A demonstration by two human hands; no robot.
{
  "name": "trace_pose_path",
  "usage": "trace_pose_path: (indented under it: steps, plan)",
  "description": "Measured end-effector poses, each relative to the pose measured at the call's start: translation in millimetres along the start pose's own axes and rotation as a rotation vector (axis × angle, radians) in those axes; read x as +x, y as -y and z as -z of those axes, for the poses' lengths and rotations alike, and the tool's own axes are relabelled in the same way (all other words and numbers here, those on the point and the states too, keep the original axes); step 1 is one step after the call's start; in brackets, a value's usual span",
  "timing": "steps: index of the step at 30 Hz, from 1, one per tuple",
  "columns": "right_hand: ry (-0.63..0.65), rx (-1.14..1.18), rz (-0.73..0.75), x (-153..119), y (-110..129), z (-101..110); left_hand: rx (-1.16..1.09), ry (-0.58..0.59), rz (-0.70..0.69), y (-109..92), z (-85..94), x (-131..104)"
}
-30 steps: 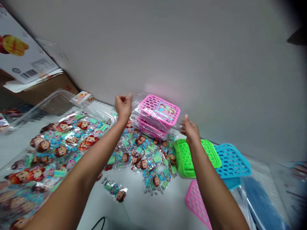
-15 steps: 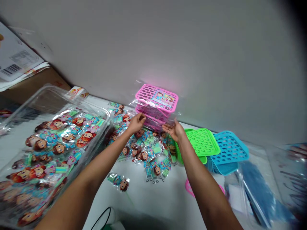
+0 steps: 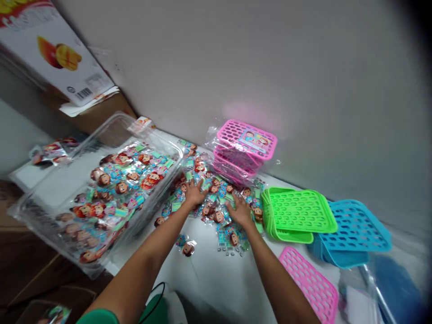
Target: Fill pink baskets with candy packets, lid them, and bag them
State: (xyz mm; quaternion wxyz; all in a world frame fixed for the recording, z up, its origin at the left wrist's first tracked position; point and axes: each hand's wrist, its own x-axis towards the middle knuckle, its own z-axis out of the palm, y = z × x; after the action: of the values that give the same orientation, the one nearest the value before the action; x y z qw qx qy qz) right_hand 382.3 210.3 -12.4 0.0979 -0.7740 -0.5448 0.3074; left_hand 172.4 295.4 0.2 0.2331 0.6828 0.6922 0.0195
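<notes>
A pile of small clear packets (image 3: 216, 204) with printed cartoon-doll heads lies spread on the white table (image 3: 216, 274). My left hand (image 3: 195, 193) rests on the left part of this pile, fingers spread. On its right part lies my right hand (image 3: 240, 209), fingers also apart. Neither hand grips anything that I can see. Just behind them stands a stack of pink perforated baskets (image 3: 232, 159) in clear film, with a printed card (image 3: 254, 139) on top. Several small dark oval pieces (image 3: 231, 254) sit at the pile's front edge.
On the left a large clear plastic tray (image 3: 119, 118) holds more packets. Green baskets (image 3: 300, 209), blue baskets (image 3: 357, 225) and a flat pink perforated piece (image 3: 308, 281) are at the right. A carton with a fruit picture (image 3: 57, 54) stands at back left; the wall closes off the rear.
Both hands have left the wrapped pink baskets and come down onto the packet pile. The view has shifted, so things appear further right, and the flat pink piece shows more fully.
</notes>
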Motion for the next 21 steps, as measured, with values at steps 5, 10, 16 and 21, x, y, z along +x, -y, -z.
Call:
trace_pose_path:
  steps: [5,10,16,21]
  plan:
    - [0.002,-0.176,0.180,-43,-8,-32,-0.071,0.017,-0.072,10,-29.8,-55]
    - [0.066,-0.283,0.285,-73,-55,-33,-0.112,0.042,-0.114,25,-33.4,-108]
    - [0.037,-0.191,0.366,-75,-37,-19,-0.438,-0.019,-0.256,54,-1.7,-169]
    - [0.101,-0.032,0.530,-102,34,-16,-0.742,0.108,-0.144,129,11.3,-252]
